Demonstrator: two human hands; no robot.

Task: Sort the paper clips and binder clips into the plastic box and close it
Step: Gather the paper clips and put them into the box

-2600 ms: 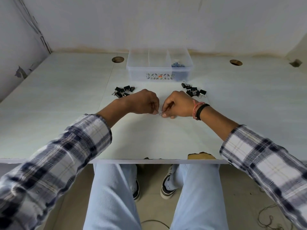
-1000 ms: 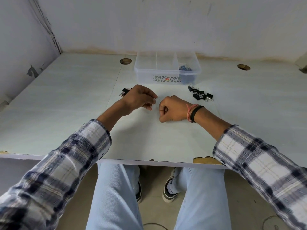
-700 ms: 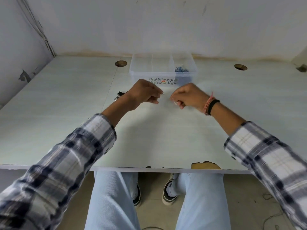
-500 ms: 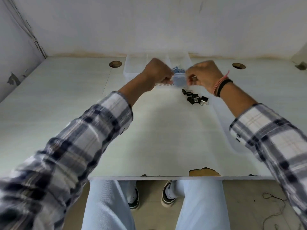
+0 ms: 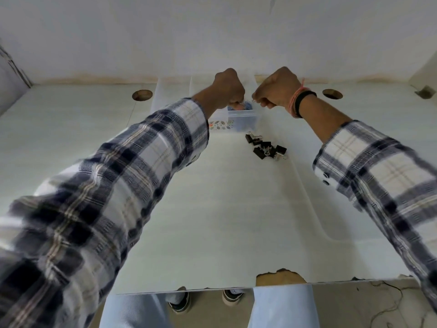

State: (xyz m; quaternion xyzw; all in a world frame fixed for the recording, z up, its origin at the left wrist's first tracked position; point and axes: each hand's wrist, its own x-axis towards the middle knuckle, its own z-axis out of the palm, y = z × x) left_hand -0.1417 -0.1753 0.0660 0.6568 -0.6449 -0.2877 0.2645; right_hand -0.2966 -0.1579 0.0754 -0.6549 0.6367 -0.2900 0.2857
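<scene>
**Both hands reach over the plastic box**

Both hands have travelled from the near middle of the table out to the plastic box at the far edge. Left hand hangs over the box's right compartment, fingers curled downward; whether they pinch a clip cannot be told. Right hand is just right of it, above the same compartment, curled into a fist with something thin and pale at its fingertips, too small to name. Blue paper clips lie inside that compartment, below the two hands. Black binder clips sit in a loose heap on the table just in front of the box, toward its right corner. Plaid sleeves cover both forearms, and bands circle the right wrist.
</scene>
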